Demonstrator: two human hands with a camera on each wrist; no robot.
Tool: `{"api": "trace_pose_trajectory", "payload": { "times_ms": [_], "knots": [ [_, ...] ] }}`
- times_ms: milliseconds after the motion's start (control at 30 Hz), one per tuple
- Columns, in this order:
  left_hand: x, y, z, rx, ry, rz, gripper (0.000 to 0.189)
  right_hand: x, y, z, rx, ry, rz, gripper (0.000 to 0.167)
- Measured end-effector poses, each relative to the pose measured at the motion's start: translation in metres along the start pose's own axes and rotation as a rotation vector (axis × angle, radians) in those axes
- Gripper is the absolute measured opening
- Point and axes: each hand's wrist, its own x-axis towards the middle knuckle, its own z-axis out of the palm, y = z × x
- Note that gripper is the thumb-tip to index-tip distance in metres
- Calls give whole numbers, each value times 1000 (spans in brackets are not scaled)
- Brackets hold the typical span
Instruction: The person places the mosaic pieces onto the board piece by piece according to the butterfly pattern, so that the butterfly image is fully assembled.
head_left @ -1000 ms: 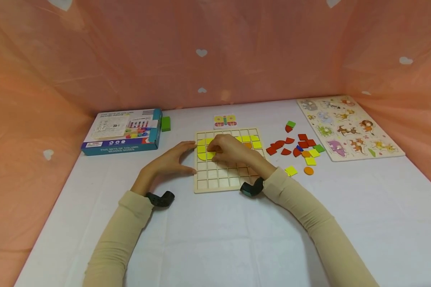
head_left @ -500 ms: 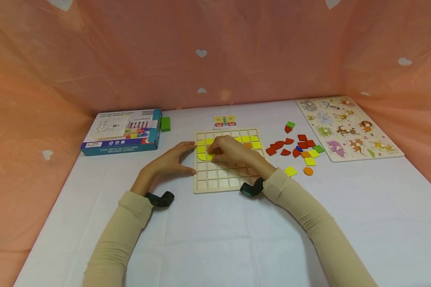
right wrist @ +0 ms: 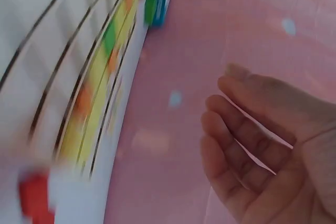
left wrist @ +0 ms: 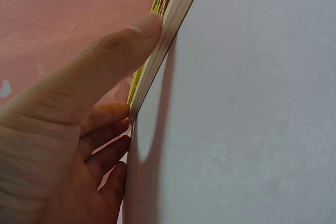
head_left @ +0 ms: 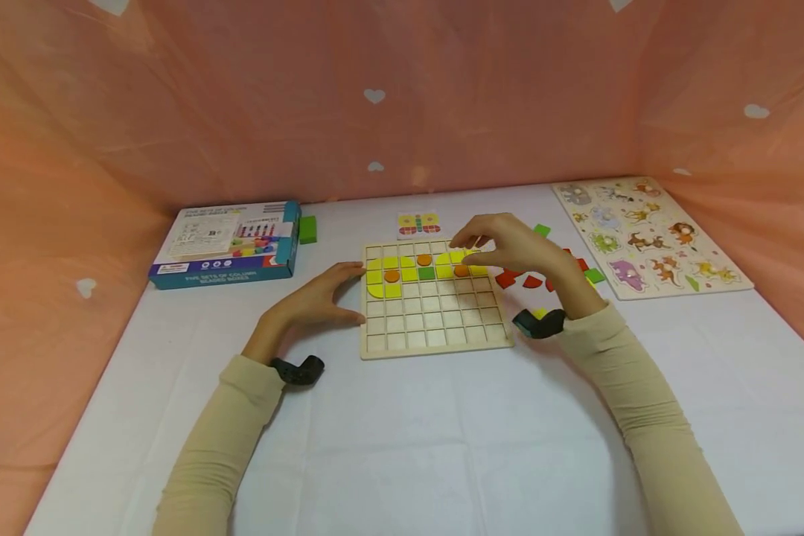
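A wooden grid board (head_left: 435,321) lies on the table, with yellow tiles (head_left: 393,291), several orange discs (head_left: 391,276) and a green square tile (head_left: 426,274) in its upper rows. My left hand (head_left: 311,299) rests against the board's left edge, thumb and fingers spread. The left wrist view shows the thumb (left wrist: 118,51) touching the board's wooden rim (left wrist: 157,56). Above the board's upper right corner is my right hand (head_left: 516,244), fingers loosely bent and holding nothing. In the right wrist view, that hand (right wrist: 273,145) is apart from the board. It hides some loose tiles.
Loose red tiles (head_left: 531,282) and a green tile (head_left: 594,275) lie right of the board. A small pattern card (head_left: 418,225) is behind it. An animal puzzle board (head_left: 650,238) lies far right; a flat box (head_left: 224,246) and green block (head_left: 308,229) stand left.
My right hand has lifted off the board's left part and moved right, uncovering the orange discs and green square tile. The left hand has stayed at the board's edge.
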Motion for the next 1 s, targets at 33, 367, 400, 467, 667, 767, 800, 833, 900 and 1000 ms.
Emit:
{"api": "trace_pose_trajectory", "payload": {
  "times_ms": [33,367,400,467,667,767,800,833,900,1000],
  "knots": [
    [0,0,0,-2,0,0,93,-8,5,-5,-5,15,27,27],
    [1,0,1,-15,-6,-6,93,-87,45,-34,-51,55,291,25],
    [1,0,1,-13,-6,-7,93,-94,48,-36,-53,47,317,25],
    [1,-1,1,-7,-6,-7,93,-107,54,-38,-63,31,353,24],
    [0,1,0,-7,-5,-11,93,-136,75,-38,-82,-25,423,27],
    [-1,2,0,-12,-5,-14,93,-143,84,-34,-61,-34,434,30],
    [-1,2,0,-14,-5,-14,93,-144,86,-33,-47,-35,426,30],
    [-1,2,0,-15,-5,-14,93,-145,89,-32,-41,-35,415,30],
    [-1,3,-1,-15,-6,-13,93,-146,92,-30,-31,-24,389,30],
    [-1,3,0,-18,-6,-14,93,-145,94,-27,-41,-8,360,28]
  ]
}}
